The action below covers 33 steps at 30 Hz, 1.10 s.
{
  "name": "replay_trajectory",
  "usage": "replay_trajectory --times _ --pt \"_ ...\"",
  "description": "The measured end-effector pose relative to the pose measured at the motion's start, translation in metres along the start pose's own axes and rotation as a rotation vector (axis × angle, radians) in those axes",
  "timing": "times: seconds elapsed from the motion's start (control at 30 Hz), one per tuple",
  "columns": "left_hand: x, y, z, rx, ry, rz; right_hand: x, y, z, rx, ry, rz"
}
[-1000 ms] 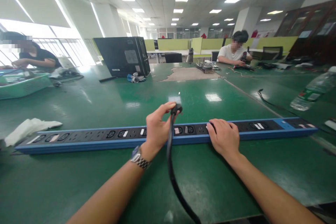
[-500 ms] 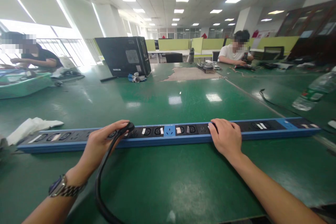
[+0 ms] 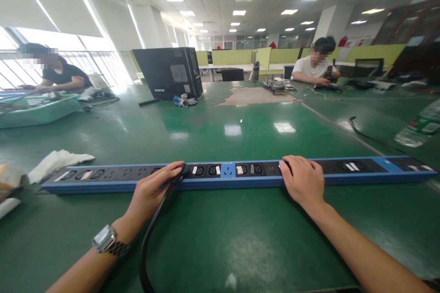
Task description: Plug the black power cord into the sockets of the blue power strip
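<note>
A long blue power strip (image 3: pixel 343 176) with black sockets lies across the green table (image 3: pixel 220 238). My left hand (image 3: pixel 151 194) is closed on a black plug (image 3: pixel 183 171) and holds it down on a socket left of the strip's middle; its black cable (image 3: pixel 151 238) runs back toward me. My right hand (image 3: pixel 302 181) rests palm down on the strip right of the middle, fingers curled over its top. A metal watch (image 3: pixel 106 240) is on my left wrist.
White cloth (image 3: pixel 58 160) lies at the strip's left end. A black computer case (image 3: pixel 168 73) stands at the back, a green basket (image 3: pixel 37 110) far left, a plastic bottle (image 3: pixel 417 126) and a loose cable (image 3: pixel 364 132) at right. Two people sit at the table's far sides.
My left hand carried the plug from above the strip's middle down and left, then pressed it onto a socket. My right hand stayed on the strip.
</note>
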<state>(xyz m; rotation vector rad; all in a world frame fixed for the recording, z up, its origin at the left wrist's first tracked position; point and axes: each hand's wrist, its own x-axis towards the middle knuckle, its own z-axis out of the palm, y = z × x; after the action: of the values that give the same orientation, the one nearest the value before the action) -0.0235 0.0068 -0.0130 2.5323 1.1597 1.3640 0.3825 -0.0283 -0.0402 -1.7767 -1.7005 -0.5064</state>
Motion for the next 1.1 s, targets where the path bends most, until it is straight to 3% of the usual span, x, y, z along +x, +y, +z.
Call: replay_trajectory --times 0.13,0.27,0.33,0.47,0.57,0.73,0.97,1.1 --pt "-0.002 0.002 0.002 0.008 0.014 0.016 0.000 -0.001 0.000 0.004 0.007 0.000" --pt "0.013 0.020 0.009 0.036 0.312 -0.060 0.001 -0.002 0.000 -0.008 0.004 0.003" --pt "0.027 0.036 0.016 0.034 0.383 -0.018 0.001 -0.002 0.000 -0.008 0.006 0.004" --pt "0.048 0.060 0.047 -0.051 0.168 0.151 0.001 -0.002 0.000 -0.008 0.009 -0.003" --pt "0.053 0.066 0.072 -0.052 0.048 0.176 0.001 -0.002 -0.001 0.000 0.008 -0.007" --pt "0.052 0.066 0.082 0.011 -0.063 0.246 0.001 -0.002 -0.001 0.003 0.002 -0.004" --pt "0.041 0.067 0.082 0.008 -0.020 0.295 0.001 -0.002 -0.001 0.004 0.003 0.000" --pt "0.057 0.082 0.092 -0.119 0.222 0.201 0.001 -0.003 -0.001 0.008 0.000 -0.001"
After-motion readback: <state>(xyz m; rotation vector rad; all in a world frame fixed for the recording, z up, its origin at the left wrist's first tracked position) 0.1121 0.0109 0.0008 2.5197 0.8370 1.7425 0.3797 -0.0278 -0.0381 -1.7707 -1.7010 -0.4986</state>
